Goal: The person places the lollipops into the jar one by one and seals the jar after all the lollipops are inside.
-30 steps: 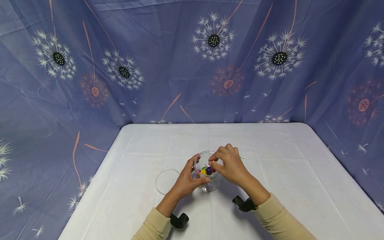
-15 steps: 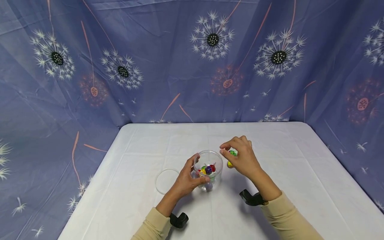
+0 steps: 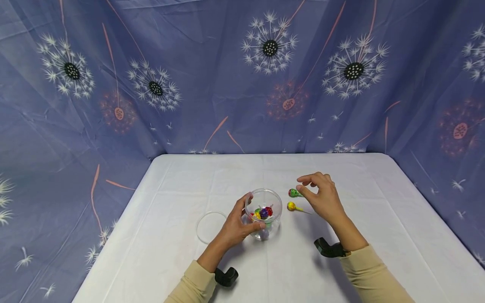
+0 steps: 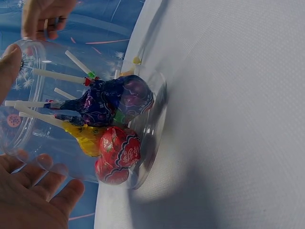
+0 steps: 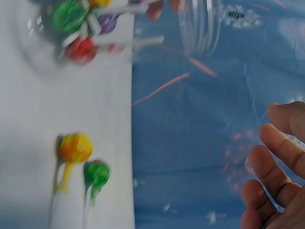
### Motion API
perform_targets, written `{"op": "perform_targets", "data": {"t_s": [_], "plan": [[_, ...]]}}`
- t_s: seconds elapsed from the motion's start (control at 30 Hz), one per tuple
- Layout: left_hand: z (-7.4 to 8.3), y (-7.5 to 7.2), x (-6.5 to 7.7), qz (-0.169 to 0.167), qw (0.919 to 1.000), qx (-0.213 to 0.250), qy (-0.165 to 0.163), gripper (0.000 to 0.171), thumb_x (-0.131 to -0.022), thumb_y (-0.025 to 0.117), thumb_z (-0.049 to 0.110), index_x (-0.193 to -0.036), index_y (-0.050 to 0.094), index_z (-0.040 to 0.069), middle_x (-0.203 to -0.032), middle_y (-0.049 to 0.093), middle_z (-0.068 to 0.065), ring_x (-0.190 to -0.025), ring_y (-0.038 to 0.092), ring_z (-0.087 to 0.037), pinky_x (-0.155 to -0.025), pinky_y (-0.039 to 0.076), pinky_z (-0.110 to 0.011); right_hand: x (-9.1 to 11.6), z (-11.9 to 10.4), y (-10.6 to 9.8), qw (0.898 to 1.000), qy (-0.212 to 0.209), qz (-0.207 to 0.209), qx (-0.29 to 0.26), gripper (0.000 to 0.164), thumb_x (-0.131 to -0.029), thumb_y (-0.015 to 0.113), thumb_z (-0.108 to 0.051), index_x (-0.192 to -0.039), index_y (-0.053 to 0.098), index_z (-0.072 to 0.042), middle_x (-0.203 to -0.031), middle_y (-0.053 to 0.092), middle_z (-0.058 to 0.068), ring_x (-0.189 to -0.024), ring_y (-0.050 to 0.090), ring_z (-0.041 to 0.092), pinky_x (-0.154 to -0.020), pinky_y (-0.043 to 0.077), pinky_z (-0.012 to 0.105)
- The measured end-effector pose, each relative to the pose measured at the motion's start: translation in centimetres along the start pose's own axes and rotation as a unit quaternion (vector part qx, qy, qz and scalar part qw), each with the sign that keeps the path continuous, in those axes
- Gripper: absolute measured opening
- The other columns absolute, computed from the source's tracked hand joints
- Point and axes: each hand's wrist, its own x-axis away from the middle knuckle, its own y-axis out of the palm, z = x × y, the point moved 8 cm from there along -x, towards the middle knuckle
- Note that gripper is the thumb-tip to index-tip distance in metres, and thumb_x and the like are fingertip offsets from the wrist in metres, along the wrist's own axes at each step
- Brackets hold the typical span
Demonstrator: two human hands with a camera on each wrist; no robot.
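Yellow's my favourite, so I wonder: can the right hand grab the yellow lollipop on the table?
Probably yes: the right hand looks empty and close, and nothing covers that yellow lollipop.

Shows smooth, glossy plastic in the jar (image 4: 62, 148), shiny crinkled film on the lollipops (image 4: 119, 148). Looks matt, finely textured across the tablecloth (image 4: 238, 114).

From above, the head view faces forward and down at the clear round plastic jar (image 3: 274, 200). Both wrist views, tipped sideways, show it much nearer, sharing the round, bright-wrapped, white-sticked lollipops (image 4: 119, 98) inside.
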Motion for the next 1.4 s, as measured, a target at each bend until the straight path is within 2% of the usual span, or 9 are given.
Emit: {"op": "perform_targets", "data": {"t_s": [0.17, 0.37, 0.5, 0.7, 0.87, 1.13, 1.3, 1.4], "plan": [[0.0, -0.1, 0.0, 0.003, 1.0000, -0.001, 0.000, 0.092, -0.074, 0.077, 0.042, -0.147, 0.024, 0.024, -0.152, 0.032, -0.001, -0.139, 0.034, -0.029, -0.114, 0.030, -0.051, 0.4, 2.5, 0.3, 0.999, 0.025, -0.016, 0.015, 0.016, -0.083, 0.070, -0.015, -0.099, 0.069, -0.010, -0.089, 0.062, 0.009, -0.082, 0.045, 0.024, -0.072, 0.028, 0.031], [0.0, -0.1, -0.1, 0.004, 1.0000, -0.002, -0.004, 0.092, -0.074, 0.077, 0.042, -0.147, 0.024, 0.024, -0.152, 0.032, -0.001, -0.139, 0.034, -0.028, -0.114, 0.031, -0.050, 1.3, 5.5, 1.6, 0.995, 0.067, -0.065, 0.030, 0.018, -0.084, 0.069, -0.017, -0.101, 0.069, -0.009, -0.091, 0.064, 0.010, -0.087, 0.049, 0.027, -0.075, 0.030, 0.035], [-0.1, -0.1, -0.1, 0.002, 1.0000, 0.001, -0.005, 0.093, -0.074, 0.077, 0.043, -0.148, 0.024, 0.024, -0.152, 0.032, -0.001, -0.139, 0.034, -0.031, -0.113, 0.031, -0.051, 1.8, 7.2, 2.5, 0.989, 0.101, -0.100, 0.040, 0.022, -0.084, 0.069, -0.021, -0.102, 0.069, -0.008, -0.092, 0.064, 0.010, -0.089, 0.049, 0.028, -0.076, 0.030, 0.035], [-0.1, -0.1, -0.1, 0.001, 1.0000, -0.001, -0.003, 0.093, -0.074, 0.076, 0.044, -0.148, 0.024, 0.024, -0.152, 0.032, -0.001, -0.139, 0.034, -0.030, -0.114, 0.031, -0.050, 2.7, 9.3, 3.9, 0.974, 0.151, -0.160, 0.044, 0.024, -0.085, 0.068, -0.024, -0.103, 0.070, -0.009, -0.092, 0.062, 0.008, -0.089, 0.046, 0.024, -0.071, 0.031, 0.031], [-0.1, 0.0, -0.1, 0.000, 1.0000, -0.003, 0.000, 0.093, -0.073, 0.076, 0.045, -0.148, 0.024, 0.023, -0.152, 0.032, -0.002, -0.140, 0.033, -0.026, -0.114, 0.031, -0.048, 3.3, 10.3, 4.7, 0.968, 0.159, -0.185, 0.052, 0.021, -0.083, 0.068, -0.023, -0.099, 0.071, -0.010, -0.089, 0.062, 0.005, -0.089, 0.048, 0.023, -0.070, 0.034, 0.030], [-0.1, 0.0, -0.1, 0.000, 1.0000, -0.006, 0.000, 0.092, -0.074, 0.076, 0.043, -0.148, 0.024, 0.024, -0.152, 0.032, -0.002, -0.140, 0.032, -0.028, -0.114, 0.030, -0.049, 3.5, 11.0, 5.5, 0.967, 0.151, -0.193, 0.062, 0.012, -0.081, 0.068, -0.019, -0.090, 0.071, -0.013, -0.085, 0.066, 0.002, -0.079, 0.057, 0.014, -0.070, 0.042, 0.030], [-0.1, 0.1, -0.1, 0.000, 0.9999, -0.011, 0.002, 0.092, -0.074, 0.076, 0.044, -0.147, 0.024, 0.025, -0.152, 0.032, -0.002, -0.140, 0.033, -0.028, -0.114, 0.030, -0.050, 4.0, 11.7, 5.9, 0.959, 0.174, -0.212, 0.068, 0.011, -0.081, 0.068, -0.023, -0.089, 0.070, -0.015, -0.084, 0.063, 0.001, -0.085, 0.050, 0.019, -0.071, 0.035, 0.031], [-0.1, 0.0, -0.1, 0.001, 0.9999, -0.011, 0.003, 0.092, -0.074, 0.076, 0.044, -0.147, 0.024, 0.024, -0.152, 0.032, -0.002, -0.140, 0.033, -0.027, -0.114, 0.031, -0.049, 4.1, 11.9, 6.0, 0.958, 0.181, -0.211, 0.068, 0.012, -0.080, 0.070, -0.024, -0.088, 0.069, -0.015, -0.084, 0.061, 0.002, -0.087, 0.046, 0.022, -0.073, 0.033, 0.035]]}}
